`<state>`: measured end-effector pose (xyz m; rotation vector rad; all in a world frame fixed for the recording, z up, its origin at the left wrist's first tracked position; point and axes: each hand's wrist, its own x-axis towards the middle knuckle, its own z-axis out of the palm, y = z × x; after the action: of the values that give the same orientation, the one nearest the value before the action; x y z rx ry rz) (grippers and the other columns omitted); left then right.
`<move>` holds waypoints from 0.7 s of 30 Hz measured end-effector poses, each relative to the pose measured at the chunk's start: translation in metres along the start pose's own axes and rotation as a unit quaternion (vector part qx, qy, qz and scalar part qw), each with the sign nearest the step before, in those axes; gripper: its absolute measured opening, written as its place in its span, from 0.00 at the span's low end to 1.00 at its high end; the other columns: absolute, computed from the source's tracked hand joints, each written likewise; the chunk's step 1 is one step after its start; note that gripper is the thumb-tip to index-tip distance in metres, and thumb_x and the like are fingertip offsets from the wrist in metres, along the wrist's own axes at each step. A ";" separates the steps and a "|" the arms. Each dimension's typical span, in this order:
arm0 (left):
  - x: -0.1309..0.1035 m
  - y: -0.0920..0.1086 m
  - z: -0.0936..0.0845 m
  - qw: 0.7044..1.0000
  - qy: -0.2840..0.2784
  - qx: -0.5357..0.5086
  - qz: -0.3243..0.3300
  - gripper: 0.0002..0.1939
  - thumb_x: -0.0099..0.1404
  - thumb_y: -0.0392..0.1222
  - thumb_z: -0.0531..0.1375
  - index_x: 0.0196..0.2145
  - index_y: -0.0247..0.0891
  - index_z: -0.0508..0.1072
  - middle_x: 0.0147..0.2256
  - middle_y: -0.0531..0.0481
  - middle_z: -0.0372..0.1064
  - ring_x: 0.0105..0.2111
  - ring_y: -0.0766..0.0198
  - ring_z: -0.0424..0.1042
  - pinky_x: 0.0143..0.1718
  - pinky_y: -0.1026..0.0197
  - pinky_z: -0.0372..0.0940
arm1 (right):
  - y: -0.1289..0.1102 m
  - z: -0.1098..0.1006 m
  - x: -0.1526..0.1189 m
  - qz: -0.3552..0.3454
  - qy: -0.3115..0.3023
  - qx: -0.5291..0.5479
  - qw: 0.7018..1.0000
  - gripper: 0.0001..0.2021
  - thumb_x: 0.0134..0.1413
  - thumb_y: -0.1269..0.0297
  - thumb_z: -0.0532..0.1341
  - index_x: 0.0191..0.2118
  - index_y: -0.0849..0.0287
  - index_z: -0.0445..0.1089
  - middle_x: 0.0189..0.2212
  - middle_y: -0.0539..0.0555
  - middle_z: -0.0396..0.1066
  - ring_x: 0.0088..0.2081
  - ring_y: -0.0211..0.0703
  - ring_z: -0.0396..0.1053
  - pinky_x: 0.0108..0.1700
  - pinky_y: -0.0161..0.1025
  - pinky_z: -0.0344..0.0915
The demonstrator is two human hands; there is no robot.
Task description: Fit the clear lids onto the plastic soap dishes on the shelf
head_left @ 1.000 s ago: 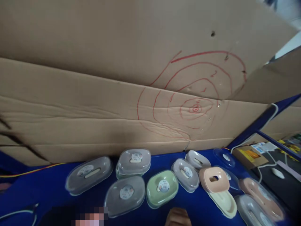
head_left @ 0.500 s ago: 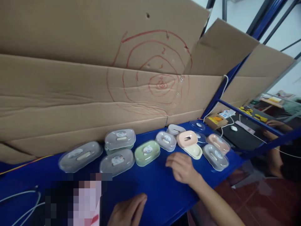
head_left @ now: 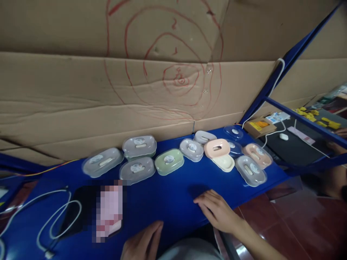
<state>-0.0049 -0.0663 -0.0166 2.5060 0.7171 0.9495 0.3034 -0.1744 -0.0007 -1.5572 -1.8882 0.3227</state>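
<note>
Several oval plastic cases that look like soap boxes stand on the blue table, with clear lids and round labels. The green case (head_left: 169, 162) is in the middle, and grey cases (head_left: 137, 170) stand to its left. A peach slotted piece (head_left: 217, 148) rests partly on a cream tray (head_left: 224, 163). My right hand (head_left: 218, 211) hovers near the front edge, below the cream tray, fingers stretched out and nothing seen in them. My left hand (head_left: 142, 242) is low in the view, its thumb and forefinger tips together; no object shows there. Neither hand touches a case.
A dark phone-like slab (head_left: 81, 209), partly pixelated, lies at the left beside a white cable (head_left: 40, 231). Cardboard (head_left: 67, 90) with red rings walls the back. On the right are a blue frame bar (head_left: 306, 126), a small carton (head_left: 259, 126) and another person's arm (head_left: 338, 180).
My right hand has drawn back from the cases toward the table's front edge, and its fingers are straighter. My view has tilted down. The cases have stayed put.
</note>
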 end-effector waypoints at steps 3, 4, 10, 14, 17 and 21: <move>0.018 -0.004 -0.005 0.998 0.045 0.022 0.035 0.08 0.81 0.39 0.56 0.49 0.41 0.76 0.37 0.50 0.84 0.33 0.64 0.85 0.38 0.68 0.79 | -0.006 0.016 0.023 -0.053 0.067 -0.017 0.996 0.13 0.75 0.69 0.55 0.56 0.55 0.74 0.43 0.55 0.82 0.44 0.44 0.78 0.49 0.45 0.70; 0.022 -0.005 -0.005 0.998 0.034 0.023 0.051 0.08 0.81 0.38 0.56 0.48 0.41 0.76 0.36 0.51 0.84 0.31 0.64 0.85 0.37 0.67 0.78 | -0.002 0.016 0.031 -0.056 0.087 -0.036 0.994 0.13 0.75 0.69 0.55 0.55 0.55 0.74 0.44 0.55 0.82 0.45 0.44 0.78 0.49 0.45 0.70; 0.014 -0.001 0.012 0.995 -0.056 -0.053 0.057 0.10 0.82 0.40 0.53 0.48 0.42 0.76 0.37 0.53 0.83 0.33 0.65 0.84 0.37 0.66 0.77 | 0.052 -0.025 0.050 0.144 0.138 -0.270 0.942 0.15 0.76 0.60 0.53 0.54 0.56 0.76 0.50 0.60 0.80 0.51 0.52 0.76 0.55 0.47 0.68; 0.007 0.002 0.025 0.996 -0.062 -0.059 -0.015 0.11 0.81 0.43 0.54 0.50 0.45 0.77 0.40 0.52 0.82 0.37 0.64 0.84 0.38 0.65 0.77 | 0.077 -0.035 0.032 0.242 0.181 -0.327 0.895 0.19 0.74 0.60 0.54 0.60 0.65 0.72 0.50 0.70 0.78 0.51 0.63 0.74 0.52 0.54 0.66; 0.018 0.006 0.030 0.998 -0.042 -0.029 -0.042 0.12 0.81 0.43 0.54 0.52 0.45 0.78 0.46 0.49 0.81 0.44 0.61 0.83 0.44 0.62 0.78 | 0.073 -0.019 0.012 0.245 0.158 -0.331 0.897 0.17 0.73 0.67 0.53 0.58 0.61 0.74 0.47 0.65 0.81 0.49 0.58 0.76 0.51 0.52 0.65; 0.040 0.018 0.040 0.994 -0.102 0.023 0.010 0.19 0.80 0.37 0.53 0.63 0.46 0.73 0.61 0.47 0.75 0.59 0.57 0.77 0.60 0.52 0.74 | 0.042 0.004 -0.014 0.145 0.087 -0.253 0.952 0.22 0.71 0.74 0.51 0.62 0.55 0.72 0.50 0.58 0.81 0.51 0.52 0.77 0.54 0.51 0.65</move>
<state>0.0541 -0.0639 -0.0158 2.6070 0.6562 0.6767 0.3344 -0.1759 -0.0318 -2.1319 -1.6798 -0.1927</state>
